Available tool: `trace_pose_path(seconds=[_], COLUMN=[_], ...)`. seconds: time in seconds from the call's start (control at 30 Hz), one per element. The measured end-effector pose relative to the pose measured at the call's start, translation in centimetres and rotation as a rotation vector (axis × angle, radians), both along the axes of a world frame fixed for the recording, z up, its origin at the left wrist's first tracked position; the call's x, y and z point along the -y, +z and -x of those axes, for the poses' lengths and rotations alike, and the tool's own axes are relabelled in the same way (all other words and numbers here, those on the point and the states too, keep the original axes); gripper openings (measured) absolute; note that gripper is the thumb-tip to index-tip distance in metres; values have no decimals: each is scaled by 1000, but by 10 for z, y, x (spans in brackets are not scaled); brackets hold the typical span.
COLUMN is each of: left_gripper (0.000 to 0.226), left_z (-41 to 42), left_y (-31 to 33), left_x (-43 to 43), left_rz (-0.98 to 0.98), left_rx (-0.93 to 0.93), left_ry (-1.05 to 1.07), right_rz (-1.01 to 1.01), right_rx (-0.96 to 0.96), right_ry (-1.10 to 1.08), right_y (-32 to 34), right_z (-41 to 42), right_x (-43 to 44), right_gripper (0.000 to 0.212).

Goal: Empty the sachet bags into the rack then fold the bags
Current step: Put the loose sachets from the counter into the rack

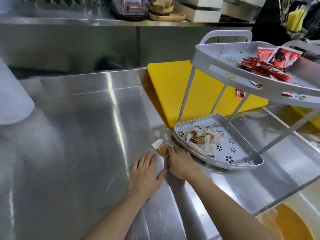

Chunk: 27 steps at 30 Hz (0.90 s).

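A grey two-tier rack (pixel 242 163) stands on the steel counter at the right. Its lower tray holds several brown-and-white sachets (pixel 200 138); its upper tray (pixel 225 66) holds red sachets (pixel 265 66). A small brown-and-white bag (pixel 160 148) lies flat on the counter just left of the lower tray. My right hand (pixel 180 161) presses on the bag's near right edge, fingers bent over it. My left hand (pixel 145 174) lies flat on the counter beside it, fingertips near the bag's near corner. Part of the bag is hidden under my fingers.
A yellow cutting board (pixel 173 87) lies behind the rack. A white translucent container (pixel 12 94) stands at the far left. A yellow bowl (pixel 292 224) sits below the counter's right edge. A yellow basket (pixel 310 115) sits behind the rack. A shelf with wooden boards runs along the back.
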<state>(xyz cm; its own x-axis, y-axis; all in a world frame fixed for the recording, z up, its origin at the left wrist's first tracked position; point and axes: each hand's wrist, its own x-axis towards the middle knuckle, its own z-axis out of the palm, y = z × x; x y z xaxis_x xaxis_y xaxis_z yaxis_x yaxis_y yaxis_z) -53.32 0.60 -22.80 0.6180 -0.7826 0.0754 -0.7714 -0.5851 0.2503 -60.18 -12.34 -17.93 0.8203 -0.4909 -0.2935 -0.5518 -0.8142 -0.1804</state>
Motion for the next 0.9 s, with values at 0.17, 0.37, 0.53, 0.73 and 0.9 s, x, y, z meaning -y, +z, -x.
trace_pose_path(seconds=[0.17, 0.37, 0.53, 0.73, 0.9], left_gripper=[60, 62, 64, 61, 59], left_z=[-1, 1, 0, 0, 0], left_y=[-1, 1, 1, 3, 1], left_x=[1, -4, -5, 0, 0], left_rz=[46, 43, 27, 22, 30], left_rx=[11, 15, 38, 44, 51], left_ry=[15, 79, 186, 188, 189], right_rz=[13, -170, -331, -506, -156], right_rx=[188, 91, 157, 452, 235], right_ry=[-80, -322, -319, -443, -398], right_y=[13, 6, 19, 16, -2], right_z=[-9, -12, -23, -42, -56], right_x=[0, 8, 13, 2, -4], right_gripper=[31, 17, 32, 36, 57])
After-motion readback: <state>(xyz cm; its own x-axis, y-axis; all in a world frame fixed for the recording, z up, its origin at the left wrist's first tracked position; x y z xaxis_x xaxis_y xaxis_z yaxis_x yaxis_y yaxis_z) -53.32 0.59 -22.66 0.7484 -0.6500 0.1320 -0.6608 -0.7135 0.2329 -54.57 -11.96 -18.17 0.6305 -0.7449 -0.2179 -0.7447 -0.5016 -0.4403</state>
